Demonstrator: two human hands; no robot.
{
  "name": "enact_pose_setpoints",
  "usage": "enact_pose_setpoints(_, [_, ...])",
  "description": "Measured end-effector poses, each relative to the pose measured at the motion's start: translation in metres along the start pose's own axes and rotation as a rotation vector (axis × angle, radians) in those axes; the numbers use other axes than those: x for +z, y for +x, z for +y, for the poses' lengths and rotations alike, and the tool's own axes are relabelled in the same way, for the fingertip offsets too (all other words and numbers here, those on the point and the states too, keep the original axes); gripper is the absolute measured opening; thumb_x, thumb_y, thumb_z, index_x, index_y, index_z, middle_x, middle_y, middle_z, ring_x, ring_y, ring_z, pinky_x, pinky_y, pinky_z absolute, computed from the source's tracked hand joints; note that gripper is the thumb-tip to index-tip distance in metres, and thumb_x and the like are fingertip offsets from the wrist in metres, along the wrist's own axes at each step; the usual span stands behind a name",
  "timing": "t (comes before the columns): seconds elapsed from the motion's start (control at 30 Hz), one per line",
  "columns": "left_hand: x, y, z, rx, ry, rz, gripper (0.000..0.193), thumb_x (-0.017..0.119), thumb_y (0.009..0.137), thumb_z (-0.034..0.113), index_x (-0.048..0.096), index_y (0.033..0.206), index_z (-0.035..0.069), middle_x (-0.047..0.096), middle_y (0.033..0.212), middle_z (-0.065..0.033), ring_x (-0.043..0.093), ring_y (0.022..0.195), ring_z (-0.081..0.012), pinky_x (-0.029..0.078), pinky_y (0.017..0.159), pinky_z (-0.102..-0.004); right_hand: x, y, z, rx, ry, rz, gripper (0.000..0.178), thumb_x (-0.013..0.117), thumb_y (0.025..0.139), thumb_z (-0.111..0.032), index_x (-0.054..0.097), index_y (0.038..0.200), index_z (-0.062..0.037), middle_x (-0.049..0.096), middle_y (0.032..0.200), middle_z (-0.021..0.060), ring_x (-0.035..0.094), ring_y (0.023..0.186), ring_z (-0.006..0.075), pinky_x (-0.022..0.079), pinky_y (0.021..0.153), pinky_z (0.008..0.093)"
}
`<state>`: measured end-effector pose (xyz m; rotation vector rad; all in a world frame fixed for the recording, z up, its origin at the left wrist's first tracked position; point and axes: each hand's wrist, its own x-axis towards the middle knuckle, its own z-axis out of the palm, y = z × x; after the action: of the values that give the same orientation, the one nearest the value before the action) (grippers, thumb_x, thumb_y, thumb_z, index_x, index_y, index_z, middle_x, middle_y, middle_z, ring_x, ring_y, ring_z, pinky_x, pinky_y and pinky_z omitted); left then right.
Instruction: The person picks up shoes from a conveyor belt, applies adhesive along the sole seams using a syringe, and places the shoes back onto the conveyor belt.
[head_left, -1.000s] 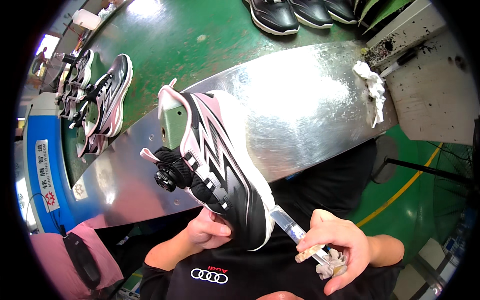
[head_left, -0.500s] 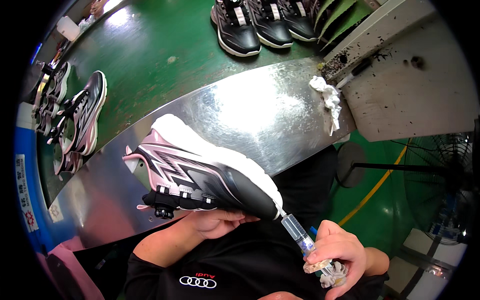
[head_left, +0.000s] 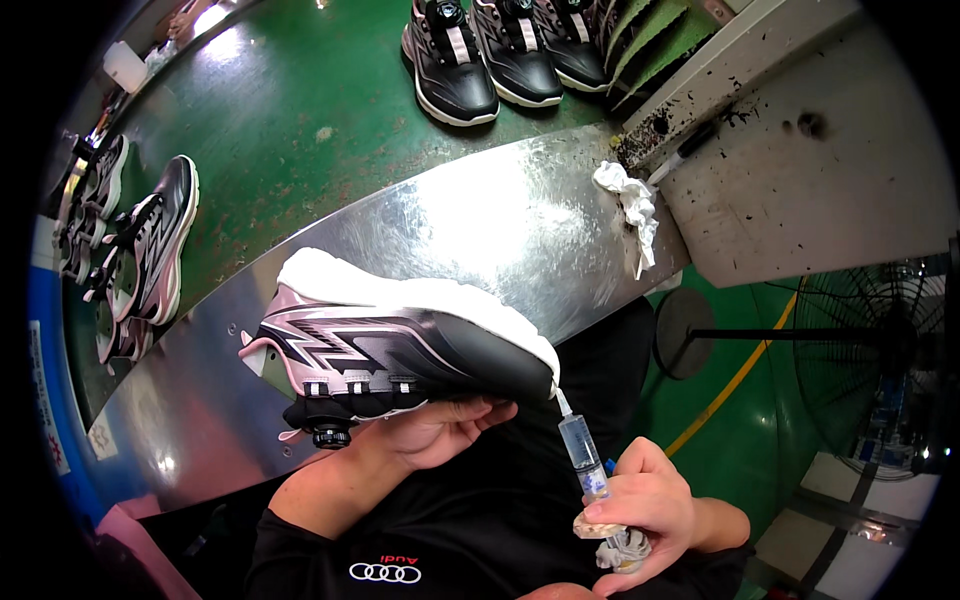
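Note:
My left hand (head_left: 445,432) holds a black and pink sneaker (head_left: 420,345) from below, some of its fingers hidden behind the upper. The sneaker lies on its side in the air, with its white sole facing up and away and its toe to the right. A black round dial sits on its lacing side. My right hand (head_left: 645,505) is closed round a clear syringe (head_left: 580,450) with bluish marks on its barrel. The syringe's pale nozzle meets the toe where sole and upper join. Crumpled whitish material (head_left: 622,550) wraps the plunger end.
A shiny metal sheet (head_left: 520,230) edges the green table (head_left: 300,130). Several similar sneakers stand at the back (head_left: 455,75) and left (head_left: 165,240). Crumpled white tissue (head_left: 632,205) lies by a grey metal panel (head_left: 810,170). A black fan (head_left: 880,360) stands at right.
The sneaker has tilted a little, its toe now less low. The syringe stands steeper, its nozzle still at the toe. My left fingers show more under the upper. The whole view has shifted slightly.

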<state>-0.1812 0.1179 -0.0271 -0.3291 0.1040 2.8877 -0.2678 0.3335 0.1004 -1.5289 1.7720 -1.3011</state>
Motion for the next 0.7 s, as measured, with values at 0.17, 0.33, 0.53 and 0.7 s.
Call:
enact_pose_setpoints(0.17, [-0.002, 0.003, -0.001, 0.069, 0.048, -0.072, 0.052, 0.061, 0.082, -0.005, 0.05, 0.127, 0.019, 0.055, 0.124, -0.0028, 0.052, 0.117, -0.0191, 0.049, 0.093, -0.033, 0.008, 0.0, 0.005, 0.022, -0.1, -0.005, 0.058, 0.081, 0.063, -0.042, 0.062, 0.105, -0.0072, 0.062, 0.08, 0.0, 0.038, 0.056, 0.0148, 0.029, 0.055, 0.0266])
enact_pose_setpoints(0.33, [0.0, 0.005, 0.0, 0.063, -0.012, -0.066, 0.038, 0.06, 0.084, -0.003, 0.057, 0.118, 0.011, 0.059, 0.118, -0.0066, 0.056, 0.112, -0.0201, 0.051, 0.089, -0.0297, 0.02, -0.001, 0.009, -0.04, -0.291, -0.01, 0.063, 0.08, 0.064, -0.045, 0.058, 0.109, -0.0081, 0.066, 0.086, -0.004, 0.041, 0.057, 0.0099, 0.026, 0.058, 0.0277])
enact_pose_setpoints(0.53, [0.007, 0.005, 0.004, 0.027, -0.041, -0.104, 0.031, 0.058, 0.086, 0.0, 0.056, 0.117, 0.006, 0.059, 0.118, -0.0103, 0.056, 0.113, -0.0223, 0.053, 0.086, -0.0275, 0.03, 0.004, 0.017, -0.141, -0.428, 0.059, 0.048, 0.078, 0.065, -0.038, 0.064, 0.1, -0.0072, 0.058, 0.073, -0.0005, 0.035, 0.051, 0.0129, 0.028, 0.049, 0.0241])
enact_pose_setpoints(0.7, [0.004, 0.004, 0.002, 0.028, -0.07, -0.132, 0.034, 0.059, 0.086, 0.004, 0.054, 0.12, 0.005, 0.058, 0.119, -0.0109, 0.055, 0.113, -0.0235, 0.054, 0.085, -0.0275, 0.038, 0.004, 0.022, -0.199, -0.54, 0.079, 0.043, 0.077, 0.066, -0.036, 0.065, 0.098, -0.0099, 0.057, 0.074, 0.0003, 0.034, 0.051, 0.0121, 0.028, 0.049, 0.0232])
